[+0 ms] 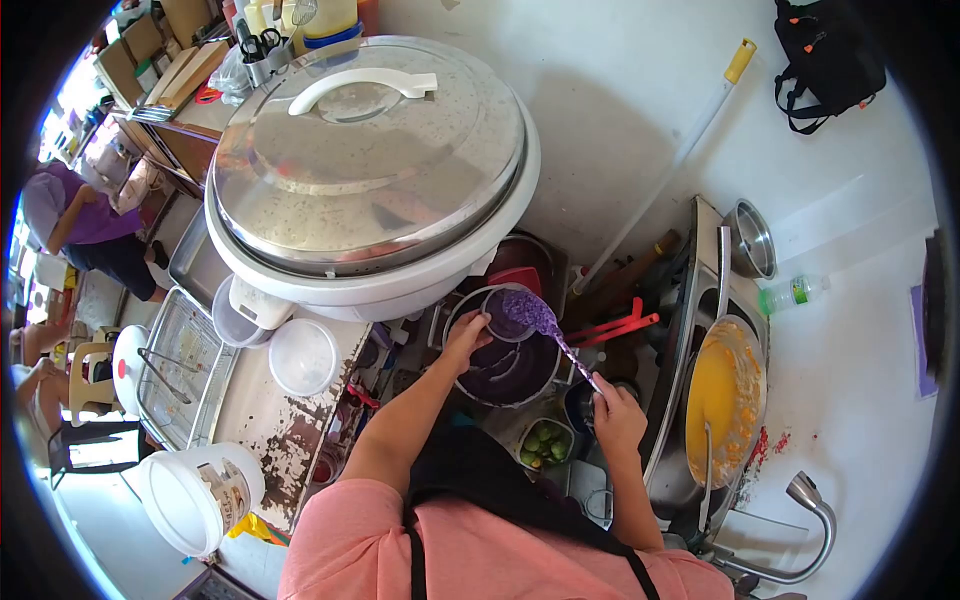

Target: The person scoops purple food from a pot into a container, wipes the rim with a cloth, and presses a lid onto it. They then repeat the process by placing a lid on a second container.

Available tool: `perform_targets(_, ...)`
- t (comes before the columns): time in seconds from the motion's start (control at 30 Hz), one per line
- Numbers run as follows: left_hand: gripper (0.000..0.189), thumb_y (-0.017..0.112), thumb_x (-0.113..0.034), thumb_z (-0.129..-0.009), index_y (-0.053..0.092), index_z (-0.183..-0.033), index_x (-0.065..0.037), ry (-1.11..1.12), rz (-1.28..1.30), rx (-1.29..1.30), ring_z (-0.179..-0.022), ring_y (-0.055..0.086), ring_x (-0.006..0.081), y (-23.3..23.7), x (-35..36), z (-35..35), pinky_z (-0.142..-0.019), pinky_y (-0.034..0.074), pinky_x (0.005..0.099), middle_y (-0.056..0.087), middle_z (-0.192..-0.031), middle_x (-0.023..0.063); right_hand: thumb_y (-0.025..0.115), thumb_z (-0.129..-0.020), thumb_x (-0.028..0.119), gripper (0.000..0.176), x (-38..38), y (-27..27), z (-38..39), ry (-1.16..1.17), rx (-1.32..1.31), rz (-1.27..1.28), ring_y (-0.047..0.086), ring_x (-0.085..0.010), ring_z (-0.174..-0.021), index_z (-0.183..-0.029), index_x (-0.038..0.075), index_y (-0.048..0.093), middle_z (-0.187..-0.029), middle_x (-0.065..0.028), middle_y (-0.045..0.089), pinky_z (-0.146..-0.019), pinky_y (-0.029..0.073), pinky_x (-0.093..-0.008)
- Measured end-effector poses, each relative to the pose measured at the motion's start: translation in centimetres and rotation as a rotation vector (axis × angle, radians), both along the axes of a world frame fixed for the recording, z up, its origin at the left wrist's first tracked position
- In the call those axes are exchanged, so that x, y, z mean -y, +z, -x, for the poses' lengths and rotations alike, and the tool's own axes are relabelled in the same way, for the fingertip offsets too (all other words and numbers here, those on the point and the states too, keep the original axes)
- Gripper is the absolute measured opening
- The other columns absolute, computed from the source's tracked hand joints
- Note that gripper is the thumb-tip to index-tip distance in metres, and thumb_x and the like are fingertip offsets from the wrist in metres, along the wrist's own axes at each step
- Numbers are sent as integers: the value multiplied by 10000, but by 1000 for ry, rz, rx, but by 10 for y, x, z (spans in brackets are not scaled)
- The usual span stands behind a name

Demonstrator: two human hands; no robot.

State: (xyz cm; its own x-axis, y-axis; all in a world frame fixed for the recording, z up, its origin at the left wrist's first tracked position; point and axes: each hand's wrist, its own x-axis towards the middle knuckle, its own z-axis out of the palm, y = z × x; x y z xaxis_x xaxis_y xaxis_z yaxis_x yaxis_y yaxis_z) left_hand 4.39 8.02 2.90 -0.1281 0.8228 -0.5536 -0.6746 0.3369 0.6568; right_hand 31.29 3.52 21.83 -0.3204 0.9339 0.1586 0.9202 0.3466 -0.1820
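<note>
My left hand grips the side of a small round plastic tub with purple paste in it. In my right hand is the handle of a long spoon. Its head and shaft are coated in thick purple paste, and the head sits at the tub's mouth. Directly below stands a large pot, its inside dark purple; the tub partly covers its opening.
A big steamer-like vessel with a metal lid stands ahead on the left. On the worn table lies a clear round lid near a white bucket. To the right are a pan of yellow liquid and a faucet. Green fruit lies below.
</note>
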Motion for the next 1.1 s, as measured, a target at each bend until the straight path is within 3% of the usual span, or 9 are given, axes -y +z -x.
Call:
perform_targets(0.1,567,657,-325,-851,487,-1293,-13,13,14,-10,-863,583,129,2,2,0,-839,503,310,593,-1050,44,625,-830,135,349,1,1,2,77,-46,-152,601,-273,-707,-1175,177,659,-769,-74,593,-638,490,-392)
perform_targets(0.3,569,670,-317,-841,489,-1290,-18,26,24,13,-860,585,138,-9,-1,-2,-840,508,313,594,-1050,48,632,-816,107,349,-4,3,-1,133,-12,-197,598,-267,-715,-1162,143,663,-766,-68,591,-634,487,-384)
perform_targets(0.9,544,683,-325,-826,525,-1260,-38,35,18,8,-828,589,139,2,-1,-1,-841,514,329,604,-1017,33,635,-821,143,334,-5,6,-10,73,-50,-159,593,-280,-681,-1152,172,669,-792,-76,605,-618,485,-379)
perform_targets(1.0,547,689,-319,-822,526,-1260,-36,40,26,11,-815,588,140,2,0,-2,-830,521,327,603,-1016,36,626,-838,146,334,-5,8,-15,-25,-215,6,588,-239,-639,-1169,168,662,-775,-62,620,-602,476,-349)
perform_targets(1.1,552,694,-314,-818,524,-1263,-35,48,47,8,-806,586,141,3,-1,-4,-818,526,325,603,-1019,40,607,-864,138,318,-12,-2,-31,-206,-465,406,551,-160,-562,-1179,124,653,-717,-38,620,-539,441,-289)
